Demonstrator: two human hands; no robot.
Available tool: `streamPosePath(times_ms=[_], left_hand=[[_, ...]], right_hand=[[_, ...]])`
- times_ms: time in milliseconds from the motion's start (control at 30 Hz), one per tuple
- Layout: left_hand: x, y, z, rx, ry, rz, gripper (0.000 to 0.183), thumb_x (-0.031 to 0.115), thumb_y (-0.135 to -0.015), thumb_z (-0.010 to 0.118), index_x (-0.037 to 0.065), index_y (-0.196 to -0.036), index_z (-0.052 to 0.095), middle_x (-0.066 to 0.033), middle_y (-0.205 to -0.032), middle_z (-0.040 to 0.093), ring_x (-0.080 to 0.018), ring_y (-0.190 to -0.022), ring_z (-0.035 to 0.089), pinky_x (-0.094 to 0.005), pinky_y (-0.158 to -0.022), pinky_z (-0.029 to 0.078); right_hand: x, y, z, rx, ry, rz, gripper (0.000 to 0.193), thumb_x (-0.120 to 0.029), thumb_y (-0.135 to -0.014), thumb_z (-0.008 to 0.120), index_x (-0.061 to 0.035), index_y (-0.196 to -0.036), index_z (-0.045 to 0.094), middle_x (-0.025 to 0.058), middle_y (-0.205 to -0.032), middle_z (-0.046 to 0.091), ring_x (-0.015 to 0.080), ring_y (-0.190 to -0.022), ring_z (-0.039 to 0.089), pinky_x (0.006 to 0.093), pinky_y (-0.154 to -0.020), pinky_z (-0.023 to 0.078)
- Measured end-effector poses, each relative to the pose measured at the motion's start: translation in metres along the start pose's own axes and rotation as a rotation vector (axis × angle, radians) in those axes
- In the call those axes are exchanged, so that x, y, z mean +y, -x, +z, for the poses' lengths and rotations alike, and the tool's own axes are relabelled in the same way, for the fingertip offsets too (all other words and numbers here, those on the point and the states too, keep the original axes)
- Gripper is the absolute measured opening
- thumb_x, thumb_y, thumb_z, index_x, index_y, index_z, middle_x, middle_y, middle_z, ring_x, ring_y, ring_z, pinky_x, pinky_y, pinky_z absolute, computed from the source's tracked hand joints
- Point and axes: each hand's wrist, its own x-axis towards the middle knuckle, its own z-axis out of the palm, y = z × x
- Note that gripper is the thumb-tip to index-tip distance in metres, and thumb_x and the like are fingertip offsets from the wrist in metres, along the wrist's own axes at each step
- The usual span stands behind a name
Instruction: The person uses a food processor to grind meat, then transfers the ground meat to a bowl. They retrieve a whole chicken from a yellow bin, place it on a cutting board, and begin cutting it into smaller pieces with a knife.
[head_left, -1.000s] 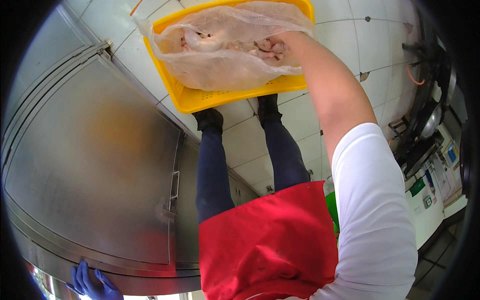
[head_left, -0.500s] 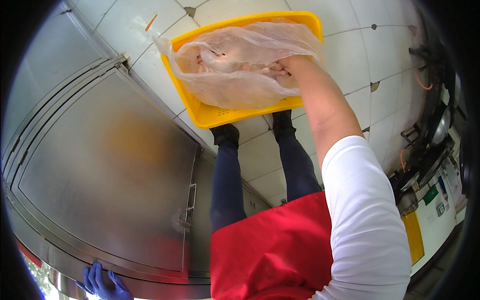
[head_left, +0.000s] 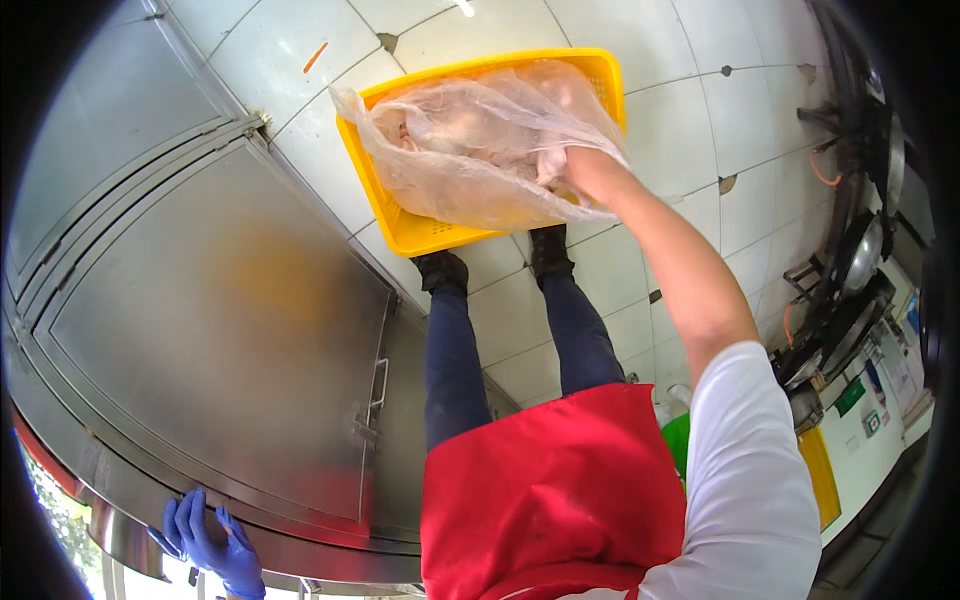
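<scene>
My bare right hand (head_left: 588, 172) reaches into a cloudy plastic bag (head_left: 480, 200) lying in a yellow plastic basket (head_left: 420, 238) on the floor. It is closed on a pale pink piece of raw poultry (head_left: 550, 166); the bag hides part of the fingers. More raw poultry (head_left: 465, 132) shows blurred through the film. My left hand (head_left: 212, 543), in a blue glove, rests with fingers apart against the edge of a steel cabinet (head_left: 220, 330) at the lower left and holds nothing.
White floor tiles (head_left: 660, 130) with chipped corners surround the basket. An orange sliver (head_left: 315, 57) lies beyond it on the left. Several dark pans and burners (head_left: 865, 255) line the right side. Something green (head_left: 678, 440) stands beside my red apron (head_left: 550, 490).
My right hand has shifted toward me inside the bag, pulling the film and a pale piece with it. The bag's right side has bunched up. My left hand stays at the cabinet edge.
</scene>
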Motion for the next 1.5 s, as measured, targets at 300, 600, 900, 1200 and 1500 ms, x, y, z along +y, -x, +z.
streamPosePath(times_ms=[300,600,900,1200,1500], left_hand=[[0.010,-0.006,-0.021,0.069,0.157,-0.088,0.027,0.015,-0.088,0.072,0.008,-0.113,0.071,-0.0057,-0.110,0.071,-0.0318,-0.118,0.060,-0.0588,-0.124,0.021],[0.010,0.007,-0.033,0.263,0.337,-0.099,0.023,0.014,-0.086,0.075,0.012,-0.108,0.069,-0.0065,-0.101,0.069,-0.0306,-0.112,0.062,-0.0565,-0.125,0.025],[0.003,0.026,-0.045,0.279,0.418,-0.129,0.019,0.022,-0.083,0.074,0.010,-0.098,0.072,-0.0121,-0.092,0.068,-0.0334,-0.108,0.061,-0.0546,-0.126,0.025],[0.009,0.026,-0.051,0.262,0.461,-0.141,0.019,0.025,-0.079,0.076,0.009,-0.090,0.073,-0.0148,-0.087,0.067,-0.0326,-0.105,0.062,-0.0514,-0.128,0.023],[0.011,0.030,-0.049,0.258,0.430,-0.141,0.021,0.030,-0.081,0.072,0.009,-0.082,0.070,-0.0164,-0.087,0.067,-0.0332,-0.103,0.062,-0.0491,-0.128,0.023]], right_hand=[[-0.067,0.140,-0.050,0.245,-0.532,-0.025,0.037,0.002,-0.088,0.064,-0.0022,-0.125,0.064,0.0137,-0.113,0.073,0.0171,-0.106,0.068,0.0336,-0.091,0.053],[-0.124,0.264,-0.131,0.094,-1.025,-0.276,0.018,0.001,-0.088,0.069,-0.0075,-0.102,0.059,-0.0025,-0.096,0.061,0.0072,-0.091,0.056,0.0256,-0.080,0.047],[-0.135,0.415,-0.254,0.014,-1.569,-0.473,0.025,-0.030,-0.097,0.069,-0.0132,-0.110,0.056,-0.0005,-0.103,0.063,0.0091,-0.095,0.062,0.0281,-0.081,0.054],[-0.075,0.488,-0.330,0.450,-1.745,-0.680,0.058,-0.048,-0.103,0.058,-0.0073,-0.144,0.051,0.0088,-0.142,0.060,0.0259,-0.125,0.062,0.0448,-0.105,0.055],[-0.073,0.536,-0.360,0.482,-1.792,-0.688,0.065,-0.057,-0.102,0.052,-0.0118,-0.149,0.049,0.0134,-0.146,0.057,0.0339,-0.127,0.062,0.0565,-0.089,0.061]])
